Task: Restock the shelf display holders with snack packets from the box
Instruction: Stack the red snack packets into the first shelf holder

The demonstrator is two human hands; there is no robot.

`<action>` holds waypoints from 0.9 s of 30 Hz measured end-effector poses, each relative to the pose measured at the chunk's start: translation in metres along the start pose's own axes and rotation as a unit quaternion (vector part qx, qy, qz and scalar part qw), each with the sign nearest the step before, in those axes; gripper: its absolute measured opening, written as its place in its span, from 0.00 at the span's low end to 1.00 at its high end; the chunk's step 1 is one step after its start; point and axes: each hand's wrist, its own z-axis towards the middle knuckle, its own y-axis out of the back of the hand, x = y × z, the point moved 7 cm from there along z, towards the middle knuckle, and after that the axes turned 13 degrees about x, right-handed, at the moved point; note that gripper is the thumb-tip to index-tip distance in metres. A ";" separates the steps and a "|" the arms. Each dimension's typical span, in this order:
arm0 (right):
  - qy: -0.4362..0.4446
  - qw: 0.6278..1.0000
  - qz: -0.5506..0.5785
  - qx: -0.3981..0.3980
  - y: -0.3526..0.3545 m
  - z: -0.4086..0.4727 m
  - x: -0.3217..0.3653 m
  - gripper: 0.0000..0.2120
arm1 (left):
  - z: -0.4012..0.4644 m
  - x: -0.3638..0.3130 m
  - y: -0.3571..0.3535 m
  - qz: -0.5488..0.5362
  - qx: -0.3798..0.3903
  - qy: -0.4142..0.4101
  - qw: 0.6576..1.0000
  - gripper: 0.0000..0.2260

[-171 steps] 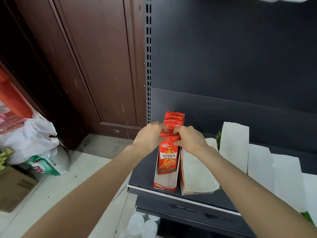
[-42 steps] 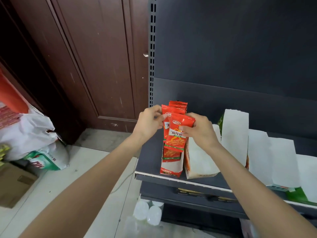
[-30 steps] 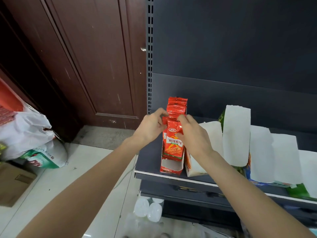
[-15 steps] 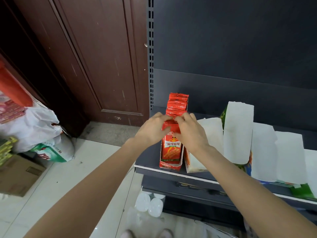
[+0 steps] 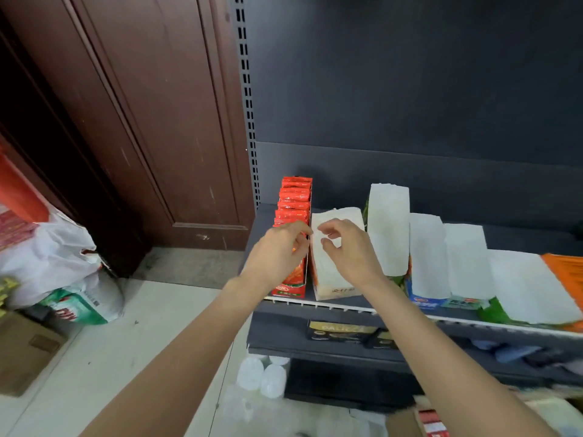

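So far we have one holder filled: the leftmost red display holder [image 5: 289, 288] on the shelf [image 5: 318, 305] carries a packed row of red snack packets [image 5: 295, 200] running from its back to its front. Our left hand [image 5: 277, 257] hangs just in front of that row, fingers loosely curled toward the thumb near the front packet; whether a fingertip touches the packet we cannot tell, but nothing is pinched clear of the holder. Our right hand [image 5: 348, 252] hovers over the next holder [image 5: 334, 257], a white carton just beside the red one, with fingers relaxed and half curled and nothing held in them.

What is left looks like most of the job. The white carton under our right hand shows only its pale inside, and the row of further white holders [image 5: 429, 257] to the right also appears unfilled, though their contents are partly hidden from this angle. The supply box is not clearly in view; a carton corner with red packets [image 5: 429, 421] at the lower edge may be it. We judge the next step to be fetching more packets for the second holder.
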 end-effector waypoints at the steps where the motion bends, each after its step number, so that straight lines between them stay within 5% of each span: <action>1: -0.006 1.000 -0.007 0.007 0.000 -0.012 -0.002 0.13 | -0.008 -0.009 -0.006 -0.015 0.007 -0.001 1.000 0.10; 6: -0.056 0.998 -0.014 0.026 -0.004 -0.090 -0.020 0.13 | -0.056 -0.044 -0.045 -0.073 0.012 0.038 0.997 0.09; 17: -0.141 0.989 -0.023 0.040 -0.014 -0.292 -0.112 0.12 | -0.171 -0.137 -0.186 -0.056 0.162 0.006 0.985 0.09; 27: -0.228 0.969 -0.022 0.090 0.015 -0.393 -0.225 0.20 | -0.184 -0.216 -0.307 -0.036 0.269 0.008 0.962 0.12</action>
